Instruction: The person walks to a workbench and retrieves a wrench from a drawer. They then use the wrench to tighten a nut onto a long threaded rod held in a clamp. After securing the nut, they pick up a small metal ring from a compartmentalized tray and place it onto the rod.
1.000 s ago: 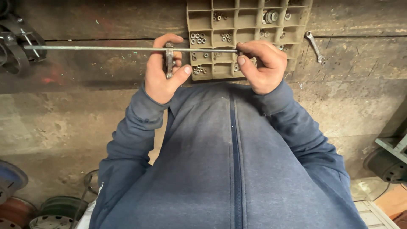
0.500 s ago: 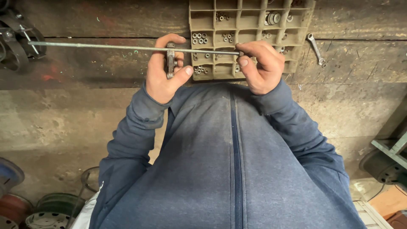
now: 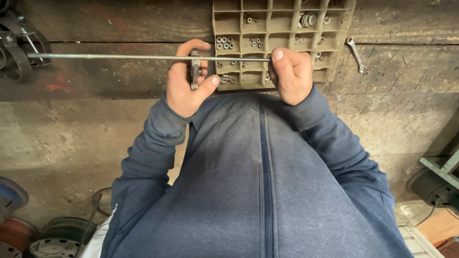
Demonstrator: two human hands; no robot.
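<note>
Left hand [image 3: 187,81] clenched around a small spanner [image 3: 195,70] set across a long metal rod [image 3: 124,58]; right hand [image 3: 290,74] grips the rod's near end; the rod lies level just before the compartment tray [image 3: 282,28] of nuts — a second spanner [image 3: 356,55] rests just right of that tray.

Both arms reach forward in blue sleeves, elbows bent out to the sides, wrists roughly level with each other. Left hand [image 3: 187,79] is palm-in, fingers curled over the top and thumb pressed up from below, clamped shut on what it holds. Right hand [image 3: 290,74] is a closed fist, thumb tip up and pointing toward the left hand, with the two hands near but apart.
</note>
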